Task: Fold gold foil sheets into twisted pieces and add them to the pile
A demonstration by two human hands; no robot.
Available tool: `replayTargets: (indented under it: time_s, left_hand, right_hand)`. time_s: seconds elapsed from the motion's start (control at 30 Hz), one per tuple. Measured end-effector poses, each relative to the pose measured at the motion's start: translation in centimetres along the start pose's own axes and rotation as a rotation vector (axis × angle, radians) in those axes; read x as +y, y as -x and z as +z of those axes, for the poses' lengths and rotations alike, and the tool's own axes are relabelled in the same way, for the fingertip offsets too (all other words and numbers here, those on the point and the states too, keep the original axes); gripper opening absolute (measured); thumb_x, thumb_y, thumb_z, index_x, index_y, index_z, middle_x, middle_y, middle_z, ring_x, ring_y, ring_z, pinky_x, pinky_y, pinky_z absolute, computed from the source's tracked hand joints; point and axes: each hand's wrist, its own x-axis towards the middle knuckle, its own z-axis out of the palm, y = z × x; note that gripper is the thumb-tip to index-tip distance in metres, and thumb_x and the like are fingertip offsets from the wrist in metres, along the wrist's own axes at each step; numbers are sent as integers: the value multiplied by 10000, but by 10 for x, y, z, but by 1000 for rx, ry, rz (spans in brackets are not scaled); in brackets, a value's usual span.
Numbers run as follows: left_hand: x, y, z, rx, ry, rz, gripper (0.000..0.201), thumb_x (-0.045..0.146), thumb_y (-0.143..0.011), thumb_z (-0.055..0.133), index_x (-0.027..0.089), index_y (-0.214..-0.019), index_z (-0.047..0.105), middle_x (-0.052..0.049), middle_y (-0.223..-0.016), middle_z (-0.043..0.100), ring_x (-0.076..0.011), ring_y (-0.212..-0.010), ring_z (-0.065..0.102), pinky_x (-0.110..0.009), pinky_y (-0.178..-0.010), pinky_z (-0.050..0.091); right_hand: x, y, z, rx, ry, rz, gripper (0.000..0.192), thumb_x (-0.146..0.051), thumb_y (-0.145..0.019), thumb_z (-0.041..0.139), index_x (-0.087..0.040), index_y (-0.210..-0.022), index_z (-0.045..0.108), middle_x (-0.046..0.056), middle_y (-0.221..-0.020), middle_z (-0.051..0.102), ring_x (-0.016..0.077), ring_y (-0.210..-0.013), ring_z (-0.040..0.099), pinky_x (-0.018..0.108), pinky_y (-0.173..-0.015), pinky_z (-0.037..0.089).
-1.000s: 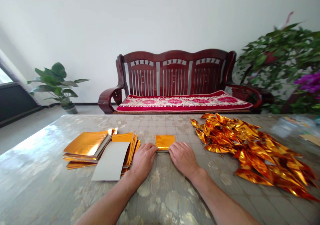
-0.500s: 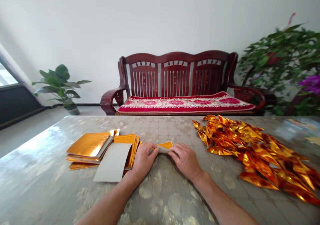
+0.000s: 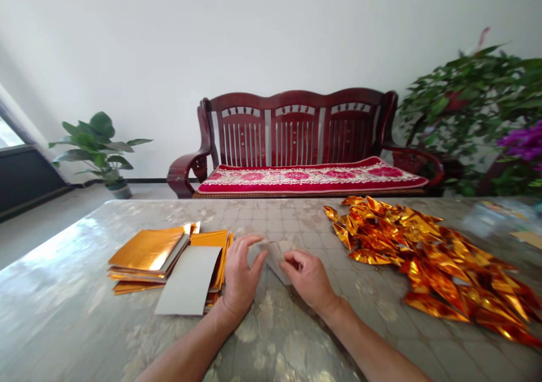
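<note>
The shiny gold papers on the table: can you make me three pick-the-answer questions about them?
1. Where is the heap of folded gold pieces?
A. right of the hands
B. on the bench
C. on the floor

2. What colour is the sheet lying on the flat stack?
A. red
B. grey
C. green

3. What do the left hand and right hand do?
A. rest apart
B. hold one small paper together
C. touch the plant

Answers: 1 A, it lies on the table's right side. 2 B, its dull back faces up. 3 B, both sets of fingers pinch it.
</note>
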Motion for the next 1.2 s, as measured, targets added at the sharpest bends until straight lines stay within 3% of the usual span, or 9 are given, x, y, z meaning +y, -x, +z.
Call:
replayTargets:
  time_s: [0.07,0.17,0.27,0.53,0.73,0.97,1.07,1.13,1.2]
  left_hand:
    - [7,4,-5,34,-13,82,168,306,-928,569,218,-1068,599,-67,-1040,654,-211,-1023,591,-362,-927,456]
    - [20,10,-9,-173,-65,226,140,316,-946,550,243,-1045,617,-59,-1026,654,-199,-968,595,-339,-890,460]
    - [30,12,-10,-316,-174,279,190,362,-938,567,267,-1094,621,-54,-1087,650,-216,-993,572,-358,-896,439]
    - [26,5,-4,-334,-286,395,159,252,-980,492,235,-1066,625,-35,-966,667,-205,-908,562,-347,-809,426]
    - [24,0,-6,-318,-346,411,204,255,-959,535,228,-1145,614,-44,-1060,682,-223,-953,571,-379,-829,424]
    - [9,-1,1,-314,-340,410,207,227,-957,541,210,-1129,654,-38,-954,718,-209,-899,594,-362,-803,438]
    - [1,-2,1,-342,-339,325,193,217,-951,550,230,-1073,699,-34,-936,720,-204,-881,592,-348,-788,442]
    - [-1,-3,0,-376,-339,273,189,216,-941,565,248,-1037,725,-34,-944,711,-203,-877,586,-337,-780,440]
    - [-2,-2,-1,-407,-327,232,200,217,-939,569,268,-1033,738,-35,-941,696,-199,-873,579,-323,-774,437]
  right_hand:
    - [-1,-1,3,29,-269,172,144,-337,-774,650,-194,-788,648,2,-665,660,166,-609,589,265,-575,431]
    - [-4,0,5,39,-579,334,329,-426,-724,711,-172,-918,635,11,-705,686,175,-615,628,238,-508,428]
    - [-9,2,8,35,-718,412,399,-451,-696,754,-160,-938,627,14,-714,694,183,-644,647,232,-513,446]
    - [-15,4,11,20,-707,515,399,-433,-640,808,-134,-875,685,40,-773,720,192,-742,656,213,-523,454]
    - [-16,3,11,35,-715,573,404,-497,-651,780,-132,-794,684,50,-742,711,190,-705,671,211,-495,457]
    - [-6,0,8,-90,-695,585,454,-569,-735,675,-147,-901,660,84,-895,721,155,-713,673,196,-498,457]
    - [4,-3,0,7,-486,505,391,-549,-791,599,-178,-913,610,61,-900,688,148,-631,627,223,-458,428]
    - [9,-5,-5,144,-183,280,314,-426,-769,649,-192,-974,603,51,-936,672,163,-699,616,279,-599,495]
    - [10,-5,-10,121,114,6,338,-290,-726,703,-212,-1046,625,54,-1050,658,206,-907,605,343,-813,490]
